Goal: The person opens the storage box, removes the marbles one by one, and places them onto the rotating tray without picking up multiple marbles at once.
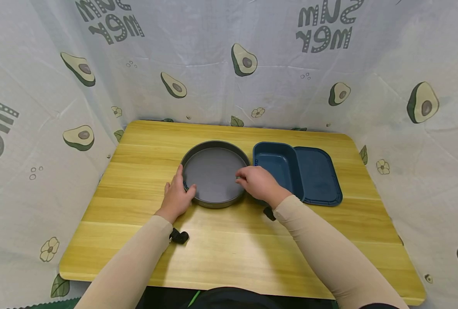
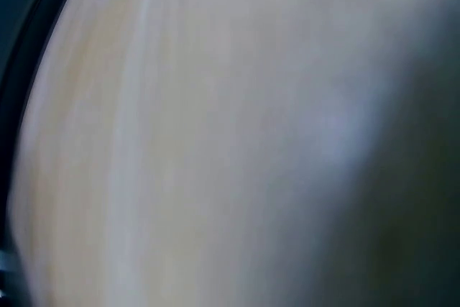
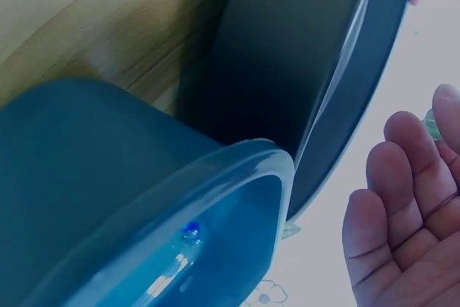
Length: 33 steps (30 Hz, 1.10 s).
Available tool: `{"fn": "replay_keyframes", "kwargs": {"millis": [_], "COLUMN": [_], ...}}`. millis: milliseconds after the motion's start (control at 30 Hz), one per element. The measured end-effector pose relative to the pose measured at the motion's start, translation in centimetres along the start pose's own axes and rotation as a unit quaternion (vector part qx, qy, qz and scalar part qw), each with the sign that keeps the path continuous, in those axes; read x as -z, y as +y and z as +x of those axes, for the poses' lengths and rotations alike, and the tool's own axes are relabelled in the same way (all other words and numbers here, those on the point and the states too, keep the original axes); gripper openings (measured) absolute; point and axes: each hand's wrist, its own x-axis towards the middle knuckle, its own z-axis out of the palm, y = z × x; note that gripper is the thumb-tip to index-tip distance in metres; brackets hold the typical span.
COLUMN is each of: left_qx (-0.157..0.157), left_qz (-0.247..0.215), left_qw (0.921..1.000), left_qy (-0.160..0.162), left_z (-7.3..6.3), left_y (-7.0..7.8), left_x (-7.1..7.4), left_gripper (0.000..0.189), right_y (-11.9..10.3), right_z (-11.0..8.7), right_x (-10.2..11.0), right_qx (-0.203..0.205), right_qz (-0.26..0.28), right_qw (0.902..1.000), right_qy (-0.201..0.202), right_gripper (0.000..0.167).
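Curtain (image 1: 209, 38), pale, avocado-printed: hung behind the table and down its sides, presumably as a backdrop.

Table (image 1: 113, 223), wood-grained: carries everything within reach of both my arms.

Pan (image 1: 213, 171), round, grey, shallow: set before me, left of the blue box; its raised wall would likely stop small things rolling away.

Container (image 1: 280, 163), blue, rectangular, uncovered: just right of the pan, placed, I judge, to keep my right hand's path short. Whether the two touch, I cannot tell.

Lid (image 1: 319, 176), blue, flat: laid along the container's right side, probably parked there to leave the inside reachable. Tucked under the edge or merely beside it: unclear.

Right hand (image 1: 259, 183): above the pan's right edge, fingertips brought together in a pinch, a hold that suits something tiny.

Left hand (image 1: 176, 199): fingers extended at the pan's left outer wall, thumb at the near-left rim, nothing clenched; I take it to be steadying the pan.

Bead (image 3: 191, 231), blue, shiny: inside the container, where the walls seem to keep it gathered.

Piece (image 3: 433, 126), greenish, glassy: held at my right fingertips, above the pan; shape mostly hidden.
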Motion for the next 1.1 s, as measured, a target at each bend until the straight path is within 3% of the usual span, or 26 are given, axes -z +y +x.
{"fn": "replay_keyframes", "kwargs": {"millis": [1100], "left_qx": [-0.001], "left_qz": [0.002], "left_qw": [1.0], "left_qy": [0.002], "left_z": [0.1], "left_y": [-0.2], "left_x": [0.0], "left_gripper": [0.09], "right_y": [-0.4], "right_z": [0.7], "right_x": [-1.2], "right_qx": [-0.002], "right_qz": [-0.006], "right_qw": [0.9999], "right_qy": [-0.016], "right_gripper": [0.028]}}
